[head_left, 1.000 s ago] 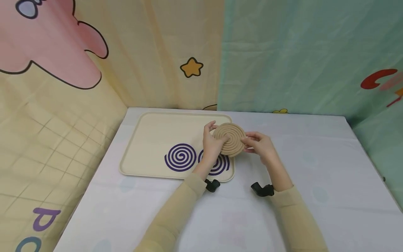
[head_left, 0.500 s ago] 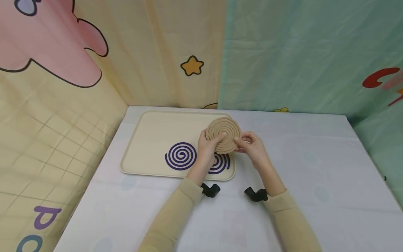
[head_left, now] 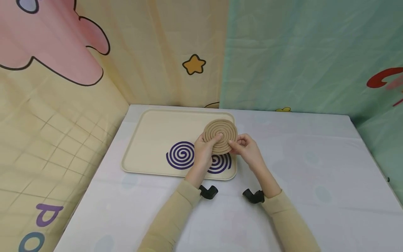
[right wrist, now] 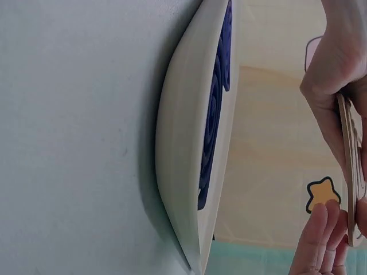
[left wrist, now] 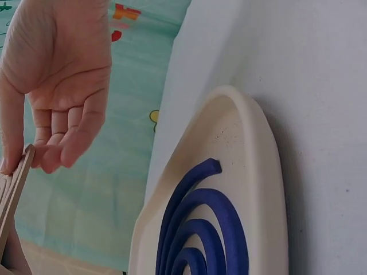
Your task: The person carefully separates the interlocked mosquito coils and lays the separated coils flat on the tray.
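A round tan wooden board [head_left: 229, 131] with a spiral groove is held up above the right end of the tray, its grooved face tilted toward the head camera. My left hand [head_left: 203, 151] grips it at the left, thumb on the face near the centre and fingers behind. At its lower right edge, my right hand [head_left: 250, 151] pinches the rim between thumb and fingers. The left wrist view shows the board [left wrist: 17, 192] edge-on, with the right hand's other fingers [left wrist: 86, 129] loosely bent. Below lie two dark blue spiral pieces, one whole [head_left: 178, 156], the other [head_left: 224, 163] partly hidden.
The cream tray [head_left: 151, 131] with a raised rim lies on the white-covered table [head_left: 302, 164], toward the left. Patterned cloth [head_left: 267, 59] hangs along the back and sides. Black wrist cameras [head_left: 210, 192] stick out from both sleeves, just above the table.
Both hands have moved the board left, farther over the tray. My left fingers have slid from its upper left rim to behind it. The right hand has kept its pinch at the edge.
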The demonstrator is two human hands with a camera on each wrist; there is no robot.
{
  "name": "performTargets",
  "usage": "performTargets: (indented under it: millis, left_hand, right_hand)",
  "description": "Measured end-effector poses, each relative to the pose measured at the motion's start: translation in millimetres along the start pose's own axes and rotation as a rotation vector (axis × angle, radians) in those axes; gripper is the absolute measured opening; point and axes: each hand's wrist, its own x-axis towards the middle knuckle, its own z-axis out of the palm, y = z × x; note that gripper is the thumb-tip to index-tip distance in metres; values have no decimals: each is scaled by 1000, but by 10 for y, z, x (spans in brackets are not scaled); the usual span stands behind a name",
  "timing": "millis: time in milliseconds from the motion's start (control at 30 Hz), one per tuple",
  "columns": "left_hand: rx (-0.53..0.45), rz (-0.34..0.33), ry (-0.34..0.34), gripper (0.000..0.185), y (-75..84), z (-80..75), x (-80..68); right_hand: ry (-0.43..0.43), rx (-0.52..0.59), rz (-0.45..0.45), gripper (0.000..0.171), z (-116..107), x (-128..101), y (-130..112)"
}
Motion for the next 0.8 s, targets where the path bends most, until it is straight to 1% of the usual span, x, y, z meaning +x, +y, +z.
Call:
performTargets:
  millis: [133, 233, 400, 533, 633, 733, 800]
  left_hand:
    - [53, 18, -21, 46, -10, -16, -5]
    - [99, 33, -50, 45, -13, -25, -21]
    - [168, 31, -109, 47, 14, -39, -58]
    - [193, 18, -126, 48, 44, -38, -75]
    - [193, 30, -101, 49, 50, -21, -77]
    - [140, 35, -40, 54, 38, 11, -84]
    - [50, 35, -7, 57, 24, 42, -91]
  right_hand:
    - [42, -57, -44, 32, -60, 21, -44]
    - [60, -99, -63, 33, -107, 37, -87]
    - [46, -118, -29, 32, -188, 80, -144]
    - [5, -68, 3, 27, -237, 111, -148]
    - [-8, 1, 4, 20, -225, 106, -138]
    - [12, 94, -8, 14, -164, 86, -120]
    - [42, 166, -15, 13, -102, 68, -107]
